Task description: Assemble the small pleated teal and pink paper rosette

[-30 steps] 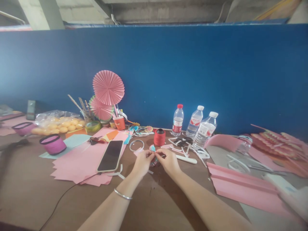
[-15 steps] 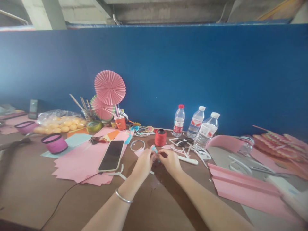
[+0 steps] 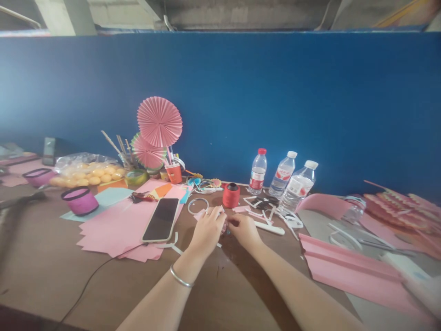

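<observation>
Nearer than the red spool (image 3: 231, 196), a small, mostly hidden piece (image 3: 225, 225) is grasped by the left hand (image 3: 208, 229); whether the right hand (image 3: 244, 231) is clenched cannot be told; fine handling seems underway, steadiness being called for

Free room: brown tabletop (image 3: 213, 294) between forearms (image 3: 155, 299). Ahead of fingers (image 3: 218, 218), red spool (image 3: 231, 196) blocks (bottles (image 3: 283, 174) beyond, right).

My brown table (image 3: 37, 276) bears pink paper (image 3: 103, 236) toward its left edge; near its far edge I see a red spool (image 3: 230, 196) and three bottles (image 3: 257, 174).
</observation>
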Demonstrator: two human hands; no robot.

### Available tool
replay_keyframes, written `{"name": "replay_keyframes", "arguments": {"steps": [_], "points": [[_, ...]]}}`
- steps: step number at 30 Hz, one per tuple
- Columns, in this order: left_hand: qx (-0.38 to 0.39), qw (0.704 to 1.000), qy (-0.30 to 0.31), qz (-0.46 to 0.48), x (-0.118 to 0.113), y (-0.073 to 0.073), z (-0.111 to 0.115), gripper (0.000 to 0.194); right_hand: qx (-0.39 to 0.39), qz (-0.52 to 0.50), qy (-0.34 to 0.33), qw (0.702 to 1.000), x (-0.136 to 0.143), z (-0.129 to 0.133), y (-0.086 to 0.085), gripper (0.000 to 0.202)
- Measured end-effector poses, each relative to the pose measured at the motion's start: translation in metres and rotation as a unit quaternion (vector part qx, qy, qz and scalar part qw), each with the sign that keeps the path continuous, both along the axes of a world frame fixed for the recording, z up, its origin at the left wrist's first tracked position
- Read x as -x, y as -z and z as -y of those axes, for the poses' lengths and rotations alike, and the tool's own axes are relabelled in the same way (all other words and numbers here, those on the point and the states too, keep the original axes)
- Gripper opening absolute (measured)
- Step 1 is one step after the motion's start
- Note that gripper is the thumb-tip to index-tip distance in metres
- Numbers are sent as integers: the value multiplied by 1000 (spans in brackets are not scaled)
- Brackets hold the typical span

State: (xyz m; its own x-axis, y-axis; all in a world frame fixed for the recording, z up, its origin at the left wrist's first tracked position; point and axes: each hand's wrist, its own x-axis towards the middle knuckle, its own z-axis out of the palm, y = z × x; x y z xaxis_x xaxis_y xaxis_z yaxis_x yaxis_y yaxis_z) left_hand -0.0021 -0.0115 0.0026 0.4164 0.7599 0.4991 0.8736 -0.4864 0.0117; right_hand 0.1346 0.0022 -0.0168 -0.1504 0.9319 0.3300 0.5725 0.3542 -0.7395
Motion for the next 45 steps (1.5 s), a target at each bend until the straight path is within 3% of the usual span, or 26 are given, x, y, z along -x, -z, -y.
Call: {"name": "replay_keyframes", "arguments": {"steps": [10,20,25,39,45], "points": [[3,999,-13,37,6,4,-5,11,-20,29,-47,998,1,-1,-2,23],[40,987,48,146,6,6,-8,13,54,-50,-62,995,-1,-2,0,22],[58,966,46,247,8,9,-10,20,80,-122,-48,988,-1,-6,6,20],[111,961,45,248,4,8,-9,13,79,-138,-36,987,-2,-11,12,19],[123,932,23,340,8,4,-7,13,85,-163,11,983,-5,-16,20,22]]}}
